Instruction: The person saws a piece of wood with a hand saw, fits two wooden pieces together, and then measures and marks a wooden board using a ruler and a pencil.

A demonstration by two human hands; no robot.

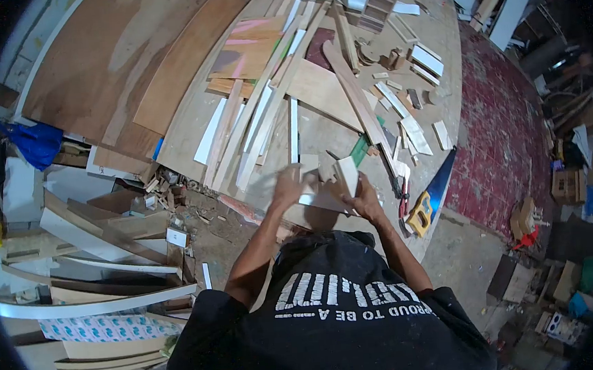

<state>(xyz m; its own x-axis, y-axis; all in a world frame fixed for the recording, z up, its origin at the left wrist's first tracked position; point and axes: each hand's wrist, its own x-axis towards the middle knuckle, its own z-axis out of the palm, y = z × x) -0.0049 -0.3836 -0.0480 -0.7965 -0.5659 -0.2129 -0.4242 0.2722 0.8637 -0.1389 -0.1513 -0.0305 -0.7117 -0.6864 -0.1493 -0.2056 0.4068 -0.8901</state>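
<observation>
My right hand (pixel 365 199) grips a small pale wood block (pixel 346 173) at the table's near edge, with the block tilted upward. My left hand (pixel 287 187) is smeared by motion, so its fingers do not read clearly; it is over the near edge, to the left of the block. Between and below the hands lies a white strip (pixel 326 202) along the edge. A green piece (pixel 359 150) rests just beyond the block. The handsaw (pixel 421 212), yellow-handled with a blue blade, lies to the right of my right hand, near red-handled pliers (pixel 402 204).
Long wood strips (pixel 264 118) spread across the worktable (pixel 190 134). Large plywood sheets (pixel 116 60) stand at the left, above stacked offcuts (pixel 103 267). Small wood pieces (pixel 413 134) and a little drawer-like rack (pixel 379 4) occupy the right and far side. Red flooring (pixel 498 116) lies beyond.
</observation>
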